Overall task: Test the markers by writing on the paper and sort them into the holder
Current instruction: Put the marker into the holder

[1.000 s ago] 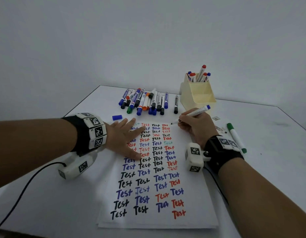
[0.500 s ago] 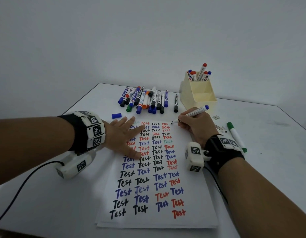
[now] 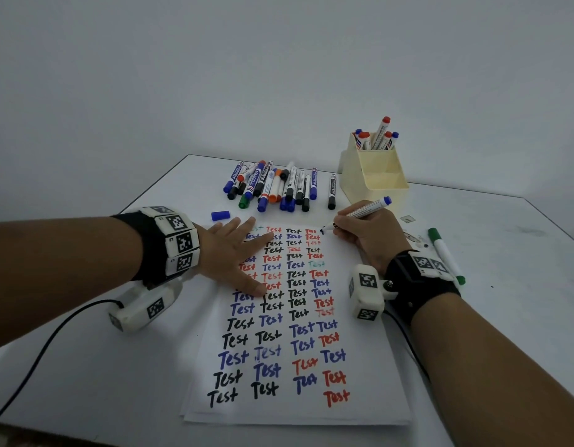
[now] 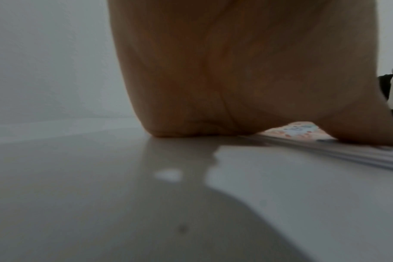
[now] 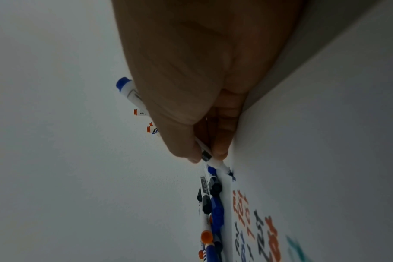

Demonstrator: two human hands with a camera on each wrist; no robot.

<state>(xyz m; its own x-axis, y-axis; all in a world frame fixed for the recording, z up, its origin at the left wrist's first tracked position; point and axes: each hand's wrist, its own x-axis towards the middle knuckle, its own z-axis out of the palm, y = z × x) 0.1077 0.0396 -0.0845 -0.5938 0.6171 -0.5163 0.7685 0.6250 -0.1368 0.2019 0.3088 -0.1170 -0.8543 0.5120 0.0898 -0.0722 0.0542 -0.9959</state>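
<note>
A: From the head view, the left hand [image 3: 237, 253] lies flat with fingers spread on the paper [image 3: 295, 411], pressing it to the table [image 3: 521, 317]. The right hand [image 3: 366, 233] pinches a blue marker [image 3: 364, 210] like a pen, its tip at the paper's top right corner, beside the last red "Test".

B: And the wrist views?

A: The right wrist view shows what the head view hides: the fingertips [image 5: 220, 150] clamp the barrel just above the nib, and there is a small blue mark on the sheet right at the tip. The left wrist view shows only the heel of the palm on the table and the edge of a stack of sheets; the fingers are out of sight there.

B: Where is the rest?

A: A pile of markers [image 3: 272, 188] lies beyond the paper, a loose blue cap [image 3: 220, 215] is near the left fingers, a green marker [image 3: 445, 254] lies right of the right wrist, and the cream holder [image 3: 376, 182] stands behind the right hand with several markers in its back compartment.

B: Any change from half a second back?

A: Hardly any. Both hands keep their places; the nib sits at the same corner.
</note>
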